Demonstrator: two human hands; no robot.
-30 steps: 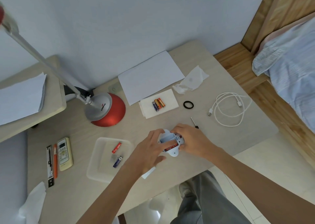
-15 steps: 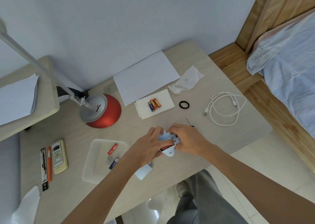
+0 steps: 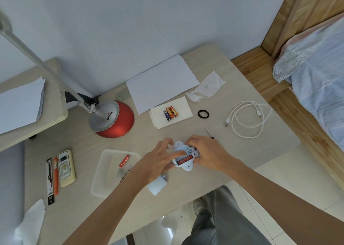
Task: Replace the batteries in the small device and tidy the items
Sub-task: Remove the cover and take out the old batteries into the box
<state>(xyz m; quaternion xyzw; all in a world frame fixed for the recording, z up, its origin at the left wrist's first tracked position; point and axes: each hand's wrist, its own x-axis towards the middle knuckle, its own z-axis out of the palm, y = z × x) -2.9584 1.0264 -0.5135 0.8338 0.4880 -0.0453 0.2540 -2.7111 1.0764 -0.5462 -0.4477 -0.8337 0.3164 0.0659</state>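
forearms in from lower frame, converging at centre. left hand (image 3: pixel 157 161) spread, one fingertip pressed onto device (image 3: pixel 180 145). right hand (image 3: pixel 210 153) curled round its right end.

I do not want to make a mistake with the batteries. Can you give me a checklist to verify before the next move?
1. Grip on the device: ok, the right hand holds it.
2. Compartment open: ok, the cover lies on the table.
3. Polarity of the red battery inside: cannot tell.
4. Supply: ok, three spare batteries lie on the napkin.
5. Free left hand: not ok, it touches the device.
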